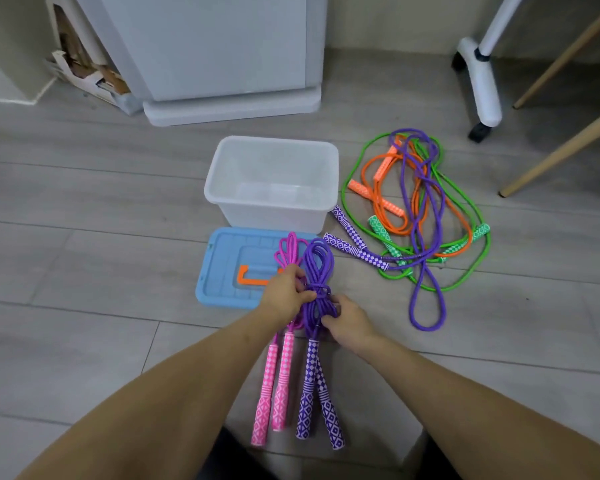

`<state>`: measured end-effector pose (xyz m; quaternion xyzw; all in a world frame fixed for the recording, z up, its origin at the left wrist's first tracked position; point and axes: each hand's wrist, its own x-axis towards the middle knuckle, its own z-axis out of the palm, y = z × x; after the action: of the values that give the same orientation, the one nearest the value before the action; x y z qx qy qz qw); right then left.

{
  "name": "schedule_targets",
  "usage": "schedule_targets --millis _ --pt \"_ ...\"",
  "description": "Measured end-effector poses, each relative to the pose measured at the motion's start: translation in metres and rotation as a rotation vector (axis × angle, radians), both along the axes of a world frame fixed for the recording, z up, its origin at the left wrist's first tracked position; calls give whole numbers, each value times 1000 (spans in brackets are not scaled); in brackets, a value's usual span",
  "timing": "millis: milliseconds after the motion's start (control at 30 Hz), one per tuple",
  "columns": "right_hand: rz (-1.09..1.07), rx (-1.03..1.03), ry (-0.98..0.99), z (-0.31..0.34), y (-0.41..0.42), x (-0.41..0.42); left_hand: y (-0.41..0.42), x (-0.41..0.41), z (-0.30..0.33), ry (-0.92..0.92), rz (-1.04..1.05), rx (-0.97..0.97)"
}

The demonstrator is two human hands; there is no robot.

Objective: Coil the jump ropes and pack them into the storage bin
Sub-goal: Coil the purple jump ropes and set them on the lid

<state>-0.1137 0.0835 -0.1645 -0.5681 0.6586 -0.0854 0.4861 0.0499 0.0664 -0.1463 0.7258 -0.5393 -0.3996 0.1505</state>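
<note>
Both hands, left hand (284, 289) and right hand (349, 318), pinch the purple coil (317, 271) just before the storage bin (271, 202); cinch its wrap tight so the loops cannot spring loose.

Cabinet (205, 43) top cropped, wooden legs (561, 154) cut off — fingers (300, 289) partly rope-hidden

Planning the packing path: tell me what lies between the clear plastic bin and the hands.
In the head view, the blue plastic lid lies flat on the floor between the clear plastic bin and the hands, under the coiled ropes' loops.
</note>
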Motion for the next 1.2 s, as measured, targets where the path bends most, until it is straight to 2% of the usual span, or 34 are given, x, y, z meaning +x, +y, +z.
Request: schedule_targets --millis 100,233,367,533,833,1000,1200 --pt "2 -7 -6 -9 -1 -1 6 2 -5 -118 -17 -93" --pt "27 -39 -2 -18 -1 -2 13 1 -8 -161 -30 -66" --pt "154 -68 37 -16 1 -2 19 0 -11 -168 -65 -55" --pt "264 -92 130 -15 -9 -12 19 0 -13 -119 -7 -51" --pt "72 -274 112 0 -43 -39 -9 -14 1 -115 0 -159" --pt "22 -444 291 -1 -80 -82 -33 -35 5 -88 -16 -227" --pt "196 -471 554 -6 -102 -118 -43 -43 -2 -95 -47 -191"
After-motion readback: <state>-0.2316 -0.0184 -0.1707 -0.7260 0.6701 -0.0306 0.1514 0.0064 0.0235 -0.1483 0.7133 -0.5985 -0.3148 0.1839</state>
